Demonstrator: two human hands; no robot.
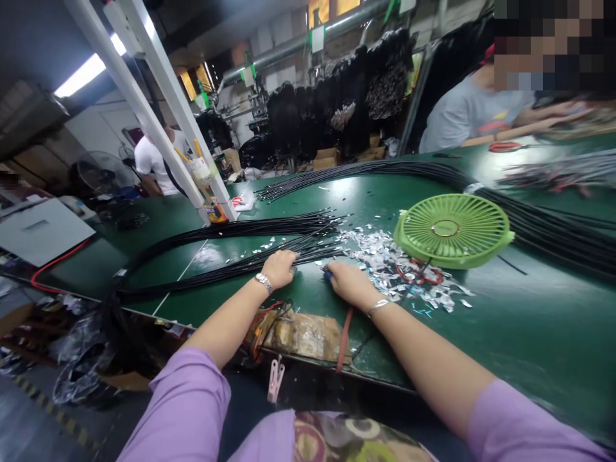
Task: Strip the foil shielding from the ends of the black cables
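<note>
My left hand (280, 268) is closed over the front strands of a bundle of thin black cables (231, 268). The bundle loops round at the left, and its loose ends fan out near the middle of the table. My right hand (350, 282) is closed a short way to the right, with a small dark and blue object (328, 273) showing at its fingertips. Its kind is hidden by the fingers. Beyond my right hand lies a heap of white and silvery scraps (380, 251), with some red wire in it.
A green fan (450, 228) rests beside the scraps. Another long black cable bundle (366, 168) curves across the back and right. A taped cardboard piece (308, 335) lies at the front edge near a pink clothespin (276, 380). White posts (168, 122) rise behind; a co-worker (462, 112) sits at right.
</note>
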